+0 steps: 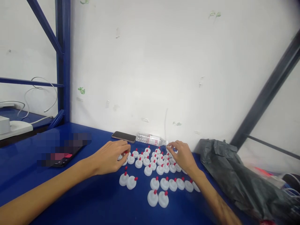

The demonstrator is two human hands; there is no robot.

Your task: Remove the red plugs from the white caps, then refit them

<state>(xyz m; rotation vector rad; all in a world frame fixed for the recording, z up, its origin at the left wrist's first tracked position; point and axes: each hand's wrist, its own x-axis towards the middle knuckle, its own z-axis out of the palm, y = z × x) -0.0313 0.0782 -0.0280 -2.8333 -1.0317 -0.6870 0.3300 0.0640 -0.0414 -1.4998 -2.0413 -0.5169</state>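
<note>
Head view shows the white caps (152,199) with their red tips (136,178) spread over the blue counter (93,197), the largest cluster lying between the two hands. Left hand (113,157) reaches over the left edge of that cluster, fingers bent and brought close together, partly covering the caps just beside and under it; whether it grips one cannot be told. A small red piece (126,168) lies just on the near side of its fingertips, and nearer the person sit two caps side by side. Right hand (184,156) is over the far right part of the cluster, thumb and forefinger nearly together near the capped end of the bottle (148,138); what, if anything, is between them is too small to tell. Some caps lie under and beside this hand. On the near side of the cluster, a row of caps runs rightward to the right forearm, with two more in front of its left end.

Behind the caps, the bottle lies on its side by the wall (152,62), the phone (124,136) at its left end. A dark device (67,158) rests left of the left hand, and a grey bag (222,168) slumps right of the right forearm.
</note>
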